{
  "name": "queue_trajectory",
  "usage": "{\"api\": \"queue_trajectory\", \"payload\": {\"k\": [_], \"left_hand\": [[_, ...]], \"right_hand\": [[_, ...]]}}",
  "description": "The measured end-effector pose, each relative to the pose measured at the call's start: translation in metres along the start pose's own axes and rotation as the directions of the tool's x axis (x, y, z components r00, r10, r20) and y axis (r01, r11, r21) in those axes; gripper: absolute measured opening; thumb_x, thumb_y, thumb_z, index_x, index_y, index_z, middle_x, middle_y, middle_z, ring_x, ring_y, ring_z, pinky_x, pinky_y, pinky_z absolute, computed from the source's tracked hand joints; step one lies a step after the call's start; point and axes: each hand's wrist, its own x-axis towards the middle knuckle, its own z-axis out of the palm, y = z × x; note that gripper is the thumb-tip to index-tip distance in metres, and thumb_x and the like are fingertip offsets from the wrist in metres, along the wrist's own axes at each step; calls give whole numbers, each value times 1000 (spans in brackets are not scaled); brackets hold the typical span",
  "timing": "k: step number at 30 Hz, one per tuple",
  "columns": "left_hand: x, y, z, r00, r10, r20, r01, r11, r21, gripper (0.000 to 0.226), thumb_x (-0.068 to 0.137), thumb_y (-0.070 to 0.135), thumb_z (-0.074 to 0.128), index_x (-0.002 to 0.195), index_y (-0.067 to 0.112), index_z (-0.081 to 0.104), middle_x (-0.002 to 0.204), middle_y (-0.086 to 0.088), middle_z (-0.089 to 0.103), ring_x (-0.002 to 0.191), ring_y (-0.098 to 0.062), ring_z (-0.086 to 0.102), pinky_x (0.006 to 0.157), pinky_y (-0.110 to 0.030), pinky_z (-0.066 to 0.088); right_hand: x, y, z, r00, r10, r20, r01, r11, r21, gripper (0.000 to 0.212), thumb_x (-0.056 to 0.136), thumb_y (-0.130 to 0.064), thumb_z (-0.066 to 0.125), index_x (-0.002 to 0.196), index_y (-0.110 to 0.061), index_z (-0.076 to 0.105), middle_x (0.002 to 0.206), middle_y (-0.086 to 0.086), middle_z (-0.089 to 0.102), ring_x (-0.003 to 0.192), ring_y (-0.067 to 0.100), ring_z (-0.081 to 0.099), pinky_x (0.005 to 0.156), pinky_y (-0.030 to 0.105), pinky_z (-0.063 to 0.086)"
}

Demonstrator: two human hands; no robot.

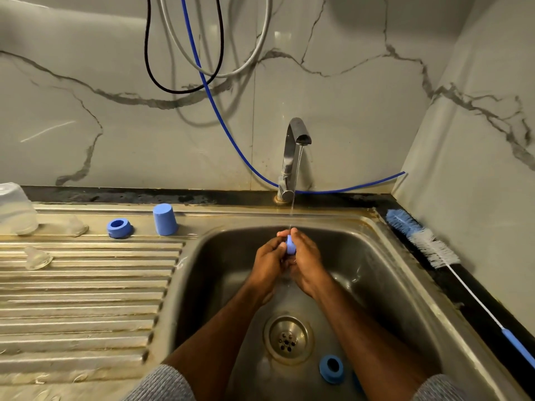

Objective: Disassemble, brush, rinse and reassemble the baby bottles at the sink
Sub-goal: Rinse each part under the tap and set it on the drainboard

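Note:
Over the sink basin (385, 273), my left hand (267, 263) and my right hand (307, 263) together grip a small blue bottle part (290, 245) under the thin stream of water from the tap (295, 151). Most of the part is hidden between my fingers. A blue screw ring (332, 369) lies on the sink floor near the drain (288, 340). On the drainboard stand a blue cap (165, 219) and another blue ring (118, 227). Two clear teats (77, 227) (37, 258) and an upturned clear bottle (14, 209) sit at the left.
A long bottle brush (425, 241) with a blue and white head lies on the dark counter at the right of the sink. A blue hose (220, 123) and other cables hang on the marble wall behind the tap.

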Motion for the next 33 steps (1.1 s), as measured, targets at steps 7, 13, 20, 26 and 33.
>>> {"api": "queue_trajectory", "payload": {"k": [7, 13, 20, 26, 33], "left_hand": [[1, 7, -5, 998, -42, 44, 47, 994, -98, 33, 107, 17, 42, 122, -3, 63, 103, -19, 71, 81, -22, 69, 73, -30, 58], [8, 11, -1, 974, -219, -59, 187, 920, -344, 40, 109, 25, 37, 121, -3, 62, 92, -21, 72, 62, -19, 66, 59, -27, 59], [9, 11, -6, 944, -328, -41, 279, 857, -433, 47, 109, 32, 38, 115, -7, 64, 104, -28, 72, 74, -27, 75, 70, -33, 64], [8, 9, -1, 955, -296, 12, 281, 890, -358, 35, 108, 12, 36, 122, -8, 61, 109, -27, 71, 83, -25, 74, 79, -30, 63], [3, 3, 7, 975, -224, 1, 215, 932, -293, 33, 108, 9, 37, 122, -10, 61, 117, -31, 66, 89, -26, 72, 83, -32, 60]], "right_hand": [[-1, -9, -10, 987, 97, 125, -116, 981, 153, 30, 98, -23, 52, 111, -5, 72, 102, 16, 71, 80, 22, 68, 59, 28, 51], [-2, -8, -12, 979, 97, 180, -133, 971, 197, 29, 103, -25, 49, 116, -10, 71, 113, 13, 74, 83, 17, 67, 55, 20, 47], [3, -1, -13, 984, 98, 150, -122, 979, 163, 28, 106, -20, 46, 116, -7, 69, 115, 16, 73, 104, 26, 71, 79, 28, 61], [7, 3, -10, 992, 96, -81, -91, 994, 64, 25, 103, -24, 53, 104, -7, 72, 89, 12, 74, 75, 19, 71, 64, 27, 56], [14, 3, -9, 966, 73, -248, -102, 989, -107, 23, 95, -35, 66, 86, -15, 73, 85, 12, 75, 83, 30, 73, 80, 43, 59]]}}
